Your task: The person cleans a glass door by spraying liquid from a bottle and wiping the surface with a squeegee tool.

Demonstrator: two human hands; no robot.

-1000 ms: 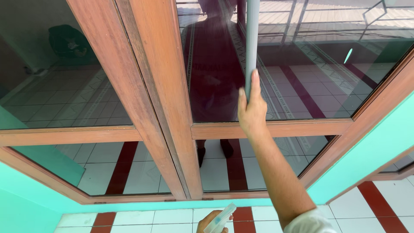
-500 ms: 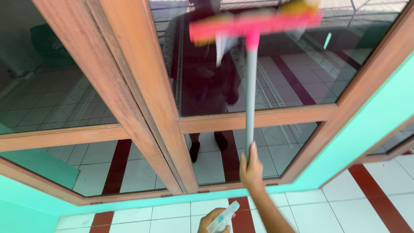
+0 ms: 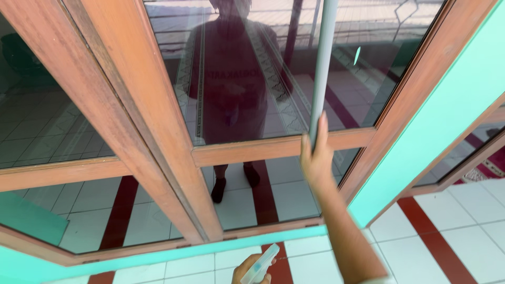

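Observation:
My right hand (image 3: 316, 155) is wrapped around the lower end of a long grey pole (image 3: 322, 68) that rises past the top edge of the view, held against the glass pane (image 3: 252, 68) of a wooden-framed window. The pole's head is out of sight. My left hand (image 3: 251, 270) shows only at the bottom edge, gripping a clear plastic spray bottle (image 3: 261, 265) with a white top. The glass reflects a standing person's dark silhouette.
The brown wooden frame (image 3: 152, 126) has slanting uprights and a crossbar (image 3: 273, 148) just behind my right hand. A teal wall (image 3: 431, 121) runs at the right and a teal sill (image 3: 173, 253) below. White floor tiles (image 3: 452, 236) with red strips lie underneath.
The pole went down, bringing a pink and yellow mop head into sight against the glass, then up again, out of view. My right hand dropped below the crossbar and is back at it now.

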